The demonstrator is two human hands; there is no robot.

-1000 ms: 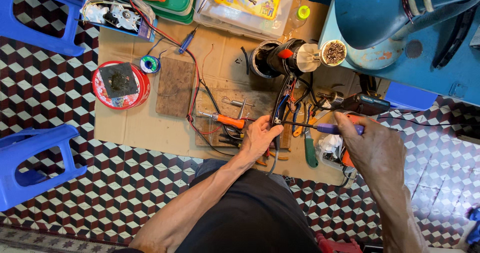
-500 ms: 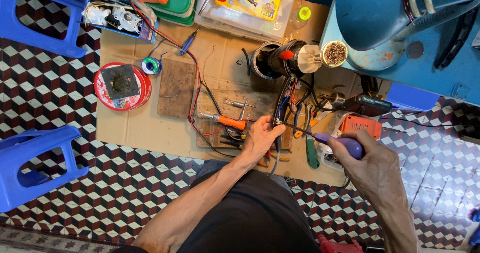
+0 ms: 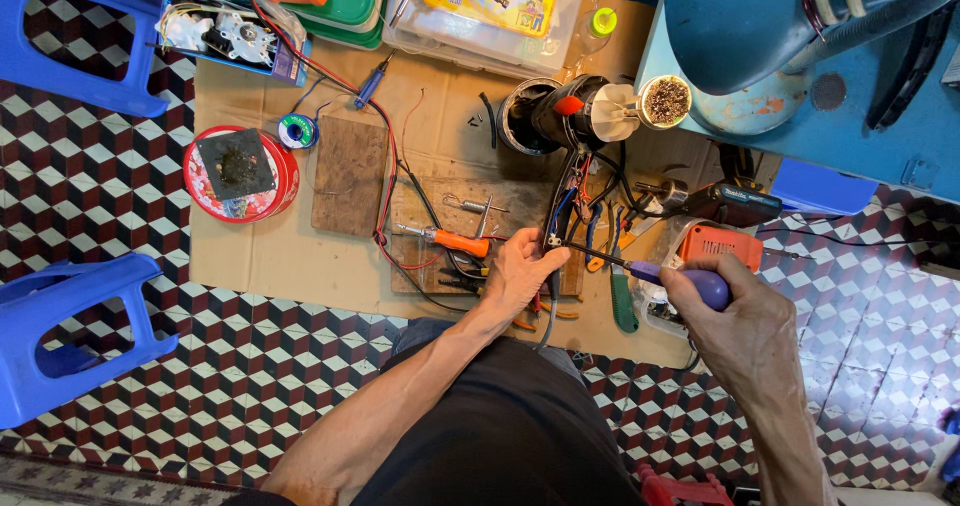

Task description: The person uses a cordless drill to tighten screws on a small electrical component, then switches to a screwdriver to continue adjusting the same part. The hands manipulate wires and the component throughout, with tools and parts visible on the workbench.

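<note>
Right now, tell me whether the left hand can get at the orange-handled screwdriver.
Probably yes. The left hand rests on the wooden board, just right of the orange-handled screwdriver; only thin wires lie between, nothing covers the handle.

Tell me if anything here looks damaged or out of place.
The dark square pad lying on the round red tin looks scorched and grimy at its middle. Loose red and black wires trail untidily across the cardboard sheet.

Left hand (image 3: 518, 274): forearm extended forward from lower centre, palm down, fingers (image 3: 540, 262) curled and pinched together at the tips. Right hand (image 3: 738, 316): forearm raised from lower right, fist closed in a grip, knuckles upward, thumb side directed toward the left hand.
</note>
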